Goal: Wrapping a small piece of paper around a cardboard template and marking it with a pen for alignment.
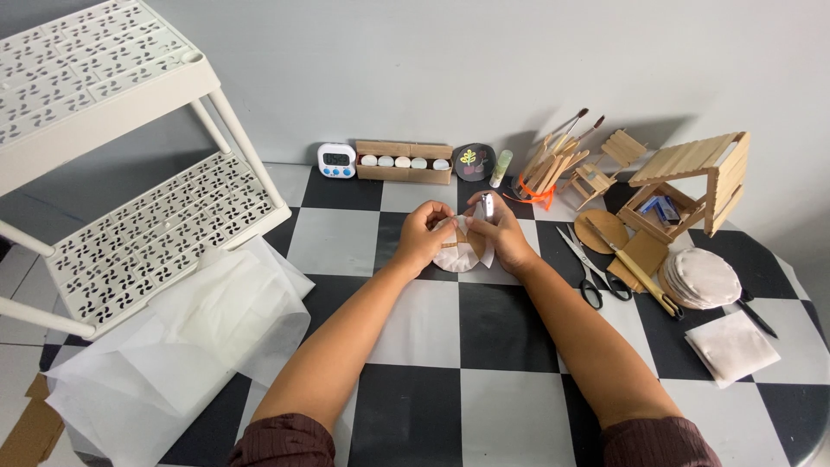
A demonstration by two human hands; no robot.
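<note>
Both hands meet over the checkered floor in the middle of the head view. My left hand (424,235) pinches a round brown cardboard disc wrapped in white paper (456,246). My right hand (500,233) grips the same disc from the right and also holds a small silver tool (488,206), upright above the disc; what kind of tool it is I cannot tell.
Scissors (595,270), cardboard discs (602,230), a stack of covered discs (702,278), a craft-stick house (696,177) and folded white cloth (731,346) lie right. White plastic shelf (130,199) and tissue paper (199,333) sit left. A timer (336,161) and box of stones (405,162) stand by the wall.
</note>
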